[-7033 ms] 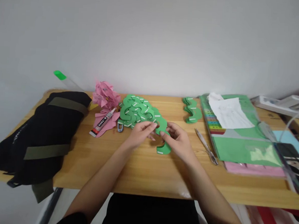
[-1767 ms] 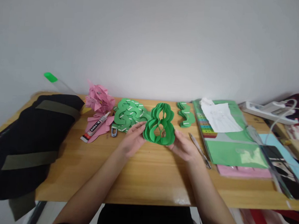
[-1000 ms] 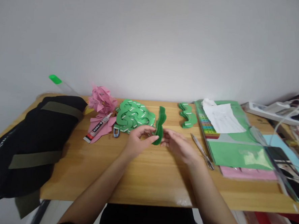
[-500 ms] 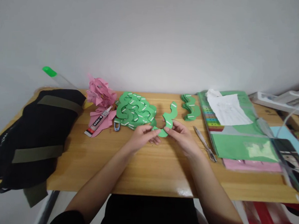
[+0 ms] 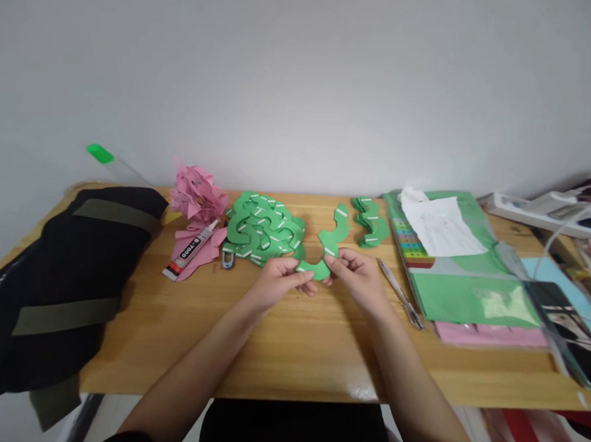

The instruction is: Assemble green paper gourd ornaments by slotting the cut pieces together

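Observation:
A wavy green paper strip (image 5: 335,235) with short white marks is held between both my hands above the table. My left hand (image 5: 282,278) pinches its lower left end between thumb and fingers. My right hand (image 5: 355,271) is closed on the strip's lower curve, and the rest of the strip rises away from me. Just beyond my left hand lies a heap of similar green curved paper pieces (image 5: 262,227), also marked in white. A smaller stack of wavy green pieces (image 5: 373,222) sits beyond my right hand.
Crumpled pink paper (image 5: 200,193), a glue tube (image 5: 190,249) and a small grey-blue clip (image 5: 228,259) are at left, beside a black bag (image 5: 72,267). To the right are a pen (image 5: 400,293), a green paper pack (image 5: 476,295), a phone (image 5: 566,331) and a power strip (image 5: 541,215).
The whole view has shifted slightly, with the table sitting lower in the picture. Both hands keep hold of the green strip; the right hand's fingers have moved a little along its lower curve.

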Motion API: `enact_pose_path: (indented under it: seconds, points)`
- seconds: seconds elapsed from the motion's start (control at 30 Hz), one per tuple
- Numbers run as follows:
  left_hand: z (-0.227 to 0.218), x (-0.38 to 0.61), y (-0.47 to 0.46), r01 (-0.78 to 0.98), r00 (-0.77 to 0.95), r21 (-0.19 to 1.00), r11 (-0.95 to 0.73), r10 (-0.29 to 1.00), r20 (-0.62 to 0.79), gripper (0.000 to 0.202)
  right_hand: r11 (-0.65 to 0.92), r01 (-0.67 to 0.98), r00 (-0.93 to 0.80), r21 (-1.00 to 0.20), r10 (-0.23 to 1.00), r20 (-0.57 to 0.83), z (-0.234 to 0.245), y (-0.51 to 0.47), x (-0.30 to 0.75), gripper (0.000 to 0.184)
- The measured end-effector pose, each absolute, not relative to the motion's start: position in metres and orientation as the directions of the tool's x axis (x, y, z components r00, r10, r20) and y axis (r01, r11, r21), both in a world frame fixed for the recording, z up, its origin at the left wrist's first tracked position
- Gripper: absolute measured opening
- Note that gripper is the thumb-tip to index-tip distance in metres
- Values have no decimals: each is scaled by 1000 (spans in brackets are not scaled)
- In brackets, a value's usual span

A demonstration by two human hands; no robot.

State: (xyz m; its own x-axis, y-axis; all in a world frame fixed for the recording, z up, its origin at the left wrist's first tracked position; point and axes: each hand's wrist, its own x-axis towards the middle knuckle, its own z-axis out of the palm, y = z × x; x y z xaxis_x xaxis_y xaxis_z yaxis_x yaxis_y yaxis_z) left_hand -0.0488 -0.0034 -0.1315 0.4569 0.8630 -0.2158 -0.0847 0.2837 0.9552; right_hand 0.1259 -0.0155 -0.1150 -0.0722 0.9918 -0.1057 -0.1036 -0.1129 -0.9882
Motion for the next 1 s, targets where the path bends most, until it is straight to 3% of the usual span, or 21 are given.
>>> enact_pose_path:
  seconds: [0.27,0.47,0.63,1.0]
  points:
    - [-122,-48,-9,-66,470,972,227,866,-170,22,-36,-86,50,-996,998,-40,-122,-15,128,38]
    - [-119,-49,-7,-144,399,965,217,906,-144,34,-43,-63,-80,-997,996,-38,-108,-20,126,29]
    - [-116,-49,-9,-163,374,957,242,912,-167,39,35,-71,-246,-997,968,51,-106,-25,124,19]
    - [-108,-45,-14,-222,454,921,320,870,-192,30,-30,-69,-126,-997,992,-21,-99,-32,125,23]
